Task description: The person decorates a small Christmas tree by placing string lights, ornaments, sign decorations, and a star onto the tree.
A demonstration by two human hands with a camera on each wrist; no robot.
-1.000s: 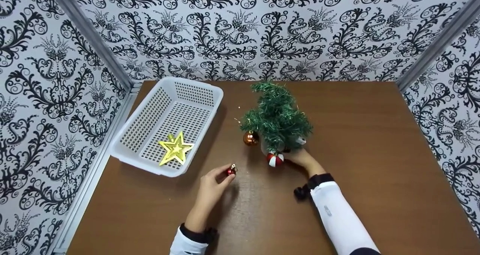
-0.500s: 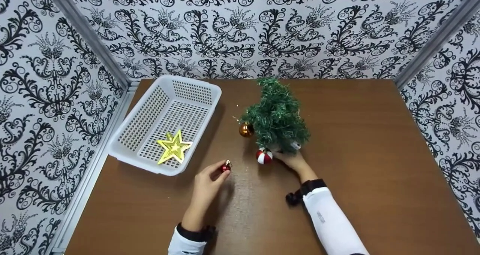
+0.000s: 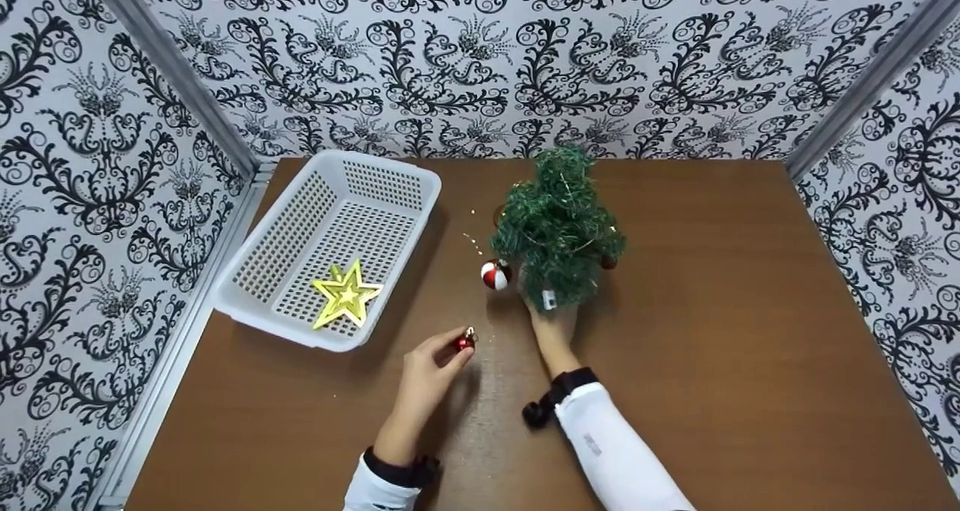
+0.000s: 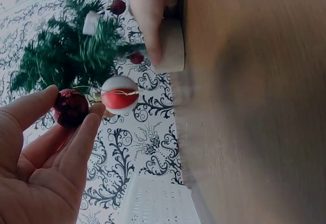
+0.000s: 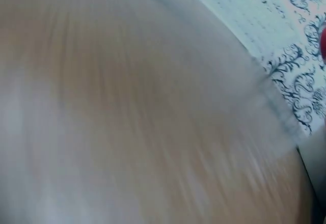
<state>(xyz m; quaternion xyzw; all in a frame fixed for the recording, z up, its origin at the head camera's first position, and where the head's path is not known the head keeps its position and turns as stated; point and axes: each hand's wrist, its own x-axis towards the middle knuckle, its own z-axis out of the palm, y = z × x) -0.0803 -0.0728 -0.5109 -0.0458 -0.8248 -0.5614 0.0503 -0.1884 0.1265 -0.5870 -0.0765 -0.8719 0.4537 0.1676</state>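
Note:
My left hand pinches a small shiny red bauble by its sides, its gold cap and string loop sticking out. A small green Christmas tree stands right of it on the table. The right hand grips the tree's pale round base, its fingers partly hidden under the branches. From the tree's left side hangs a red and white striped bauble. Dark red baubles hang elsewhere on it, and an orange bauble shows behind its left branches. A white tag hangs at the front.
At the left, a white perforated basket holds a yellow-gold star. Brown tabletop stretches to the right of the tree. Patterned walls close off the back and both sides.
The tree has been turned by its base, carrying the striped bauble leftward and the orange one to the back. My right hand has swung left with it. The left hand still holds the red bauble.

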